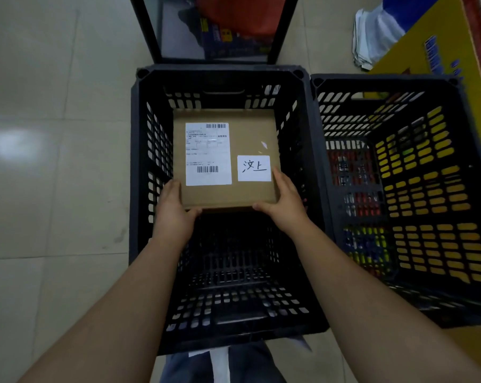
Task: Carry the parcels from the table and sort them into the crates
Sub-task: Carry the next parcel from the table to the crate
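Observation:
A flat brown cardboard parcel (247, 134) with a white shipping label and a small white handwritten tag is inside the black slotted crate (134, 161) in the middle of the view. My left hand (173, 208) grips the parcel's near left corner, thumb under the near edge. My right hand (283, 197) grips the near right corner the same way. Both forearms reach down into the crate. The parcel lies level in the crate's far half; whether it rests on the bottom cannot be told.
A second black slotted crate (316, 150) stands right beside the first, touching it. A yellow and blue carton (427, 45) lies behind it on the right. A black frame (148, 31) with coloured items stands beyond the crates. Pale tiled floor (54, 161) spreads left.

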Available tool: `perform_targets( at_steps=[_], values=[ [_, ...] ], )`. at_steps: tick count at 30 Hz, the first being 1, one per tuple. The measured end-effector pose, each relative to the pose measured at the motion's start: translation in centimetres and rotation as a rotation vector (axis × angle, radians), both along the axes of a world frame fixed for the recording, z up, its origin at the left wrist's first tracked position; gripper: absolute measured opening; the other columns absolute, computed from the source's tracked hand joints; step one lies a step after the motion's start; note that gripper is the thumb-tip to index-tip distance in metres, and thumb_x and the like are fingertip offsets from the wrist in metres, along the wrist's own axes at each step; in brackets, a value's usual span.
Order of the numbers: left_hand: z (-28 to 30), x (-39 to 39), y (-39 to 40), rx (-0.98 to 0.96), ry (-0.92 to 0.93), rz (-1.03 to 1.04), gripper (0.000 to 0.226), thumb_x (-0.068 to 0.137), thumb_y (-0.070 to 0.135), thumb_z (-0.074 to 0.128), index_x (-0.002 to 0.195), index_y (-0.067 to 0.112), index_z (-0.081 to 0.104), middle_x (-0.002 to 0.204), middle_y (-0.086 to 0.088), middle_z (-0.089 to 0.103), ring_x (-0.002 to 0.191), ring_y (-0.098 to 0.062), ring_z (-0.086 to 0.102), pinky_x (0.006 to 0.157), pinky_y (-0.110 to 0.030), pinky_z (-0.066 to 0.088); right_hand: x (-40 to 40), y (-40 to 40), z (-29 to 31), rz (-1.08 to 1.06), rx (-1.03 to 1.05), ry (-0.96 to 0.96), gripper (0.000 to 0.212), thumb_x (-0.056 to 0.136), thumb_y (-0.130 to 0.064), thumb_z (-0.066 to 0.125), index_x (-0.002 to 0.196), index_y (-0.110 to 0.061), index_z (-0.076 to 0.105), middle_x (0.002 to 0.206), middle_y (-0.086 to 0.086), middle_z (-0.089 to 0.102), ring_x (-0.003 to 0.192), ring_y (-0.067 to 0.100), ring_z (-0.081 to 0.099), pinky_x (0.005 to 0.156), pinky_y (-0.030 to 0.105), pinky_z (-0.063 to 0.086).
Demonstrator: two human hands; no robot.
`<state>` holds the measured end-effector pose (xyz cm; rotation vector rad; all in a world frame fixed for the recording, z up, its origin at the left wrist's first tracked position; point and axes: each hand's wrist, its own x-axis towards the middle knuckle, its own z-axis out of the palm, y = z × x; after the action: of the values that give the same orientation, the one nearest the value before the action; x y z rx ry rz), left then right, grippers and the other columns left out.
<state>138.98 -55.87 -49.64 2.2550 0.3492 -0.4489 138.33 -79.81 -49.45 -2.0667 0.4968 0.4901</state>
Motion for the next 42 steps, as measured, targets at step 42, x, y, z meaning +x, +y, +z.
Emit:
perform_targets(
  at_steps=[42],
  values=[
    [-1.7,0.5,-0.9,0.138,0.065,-0.005,0.086,0.088,0.044,0.065,0.153,0.031,0.01,0.161,-0.003,0.012,0.142,-0.029,0.025,0.113,-0.048,0.031,0.7,1.1,-2.3,0.048,-0.205,-0.064,0.102,0.077,-0.043,0.081,0.155,-0.03,0.018,0.158,0.002,0.023,0.14,0.022,0.034,0.114,0.038,0.035]
  ],
)
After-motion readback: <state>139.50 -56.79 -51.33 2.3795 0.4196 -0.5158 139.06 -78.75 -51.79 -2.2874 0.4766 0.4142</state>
